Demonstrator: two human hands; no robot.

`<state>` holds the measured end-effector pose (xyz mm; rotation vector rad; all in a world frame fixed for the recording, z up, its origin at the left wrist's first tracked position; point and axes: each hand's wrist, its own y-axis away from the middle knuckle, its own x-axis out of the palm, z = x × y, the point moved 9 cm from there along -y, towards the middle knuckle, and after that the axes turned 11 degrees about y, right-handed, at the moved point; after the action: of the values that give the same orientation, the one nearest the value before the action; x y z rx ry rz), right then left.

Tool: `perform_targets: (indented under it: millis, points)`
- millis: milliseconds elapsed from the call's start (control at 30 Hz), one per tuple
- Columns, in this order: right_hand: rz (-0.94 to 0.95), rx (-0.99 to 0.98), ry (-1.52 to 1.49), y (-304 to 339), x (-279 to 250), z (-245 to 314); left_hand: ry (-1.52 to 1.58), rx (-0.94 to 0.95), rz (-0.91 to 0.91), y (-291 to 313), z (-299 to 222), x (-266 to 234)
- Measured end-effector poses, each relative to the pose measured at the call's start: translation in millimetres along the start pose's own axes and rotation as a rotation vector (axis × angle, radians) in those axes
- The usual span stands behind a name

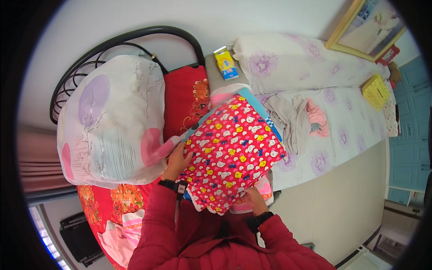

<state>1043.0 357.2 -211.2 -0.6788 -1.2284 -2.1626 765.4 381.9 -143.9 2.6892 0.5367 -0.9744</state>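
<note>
In front of me lies a red cloth [225,157] printed with small white and yellow bear heads, with a blue checked border along its far edge. My left hand [178,159] is at its left edge, fingers bent round the border beside a pink and grey strip. At the near right edge, my right hand [255,201] is closed on the cloth's rim, its fingertips partly hidden. Under that corner shows some pink and white fabric [265,186]. What lies beneath the middle of the cloth is hidden.
On the left, a large bundle in a white patterned cover [112,121] rests on a red flowered bedspread [123,198] by a black metal headboard [157,30]. Rightward are a yellow and blue packet [226,65], crumpled grey clothing [288,119], a flowered sofa cover [344,128] and a yellow basket [376,92].
</note>
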Motion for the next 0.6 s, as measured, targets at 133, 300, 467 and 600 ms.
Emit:
perform_targets:
  millis: [133,300,467,600]
  points:
    - [0.015,-0.144,-0.042,6.6,23.1,24.6,-0.032,-0.133,-0.076,27.6,32.6,-17.6]
    - [-0.208,-0.207,0.103,-6.1,28.3,38.7,-0.115,-0.293,-0.253,40.0,75.5,-22.2]
    - [-0.288,-0.241,0.032,-9.1,34.9,62.5,-0.046,-0.222,-0.277,53.3,92.2,-15.9]
    - [-0.382,-0.307,0.091,31.5,33.2,103.6,0.040,-0.215,-0.306,84.6,97.7,-10.3]
